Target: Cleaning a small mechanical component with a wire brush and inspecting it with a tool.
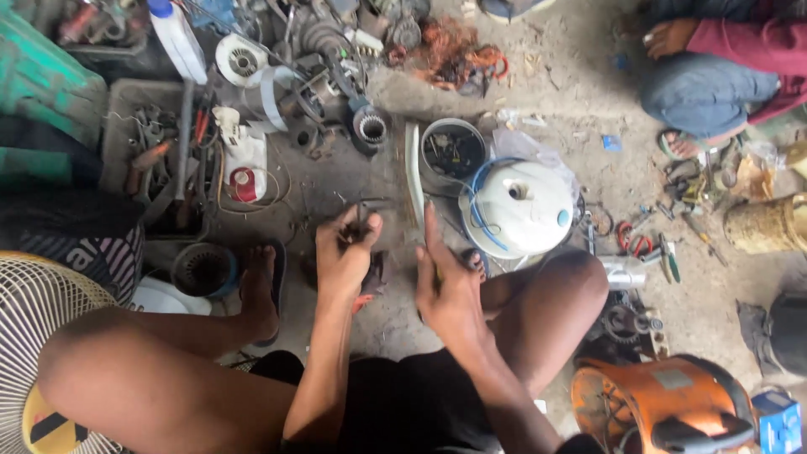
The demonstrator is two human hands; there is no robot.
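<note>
On the ground, left of the white fan housing (519, 206): work area between the seated person's bare knees.
Left hand (345, 256): clenched round a small dark part (360, 225), fingers pinching its thin wires.
Right hand (448, 286): fingers straight, released, index pointing up; whether anything lies under the palm, cannot tell.
Part location: just left of the housing, near the curved white blade (413, 172).
Handling judgement: looks light, stiff, wires thin and easily bent; best held by the solid body, not the wires.
Surroundings: tool tray (126, 105) well left of the housing; pliers (635, 240) right of it; orange casing (664, 403) below right.
Other person: sits beyond the housing, top right.
</note>
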